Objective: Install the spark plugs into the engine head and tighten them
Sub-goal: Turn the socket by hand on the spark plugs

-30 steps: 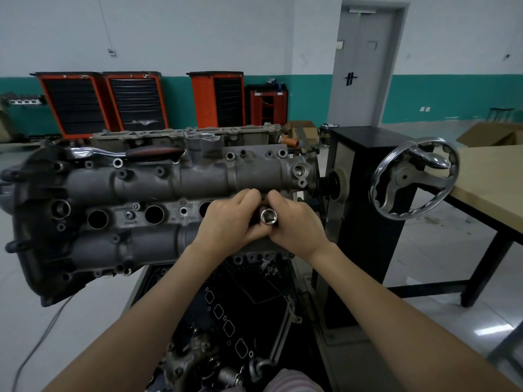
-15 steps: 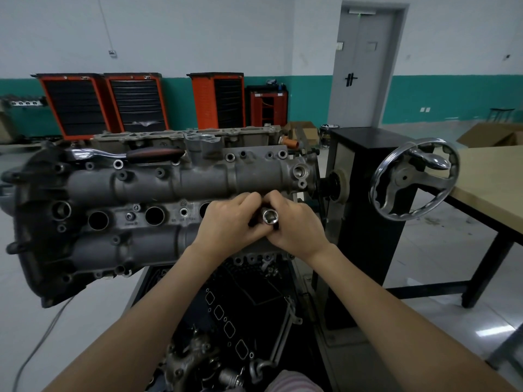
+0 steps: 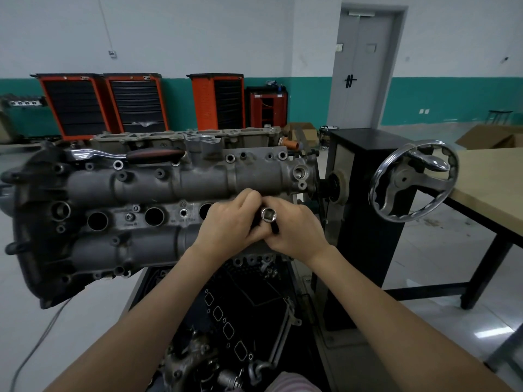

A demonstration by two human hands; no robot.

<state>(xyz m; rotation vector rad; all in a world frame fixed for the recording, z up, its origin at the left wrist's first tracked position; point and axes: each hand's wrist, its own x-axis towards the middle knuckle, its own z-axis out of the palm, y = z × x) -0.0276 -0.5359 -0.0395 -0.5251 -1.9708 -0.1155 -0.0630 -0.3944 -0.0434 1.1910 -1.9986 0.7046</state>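
A grey engine head [image 3: 147, 188] hangs on a stand, its spark plug wells [image 3: 154, 216] in a row across the middle. My left hand [image 3: 229, 224] and my right hand [image 3: 297, 230] meet over the rightmost well, both gripping a chrome spark plug socket [image 3: 268, 215] whose open end faces me. The well under my hands and any plug in the socket are hidden. A ratchet with a dark red handle [image 3: 152, 154] lies along the top of the head.
A chrome handwheel [image 3: 413, 181] sits on the black stand column [image 3: 365, 210] to the right. A wooden table [image 3: 492, 188] stands further right. Engine parts [image 3: 226, 329] lie below the head. Orange tool cabinets [image 3: 135, 104] line the back wall.
My hands stay on the socket at the rightmost well; the fingers have shifted slightly around it.
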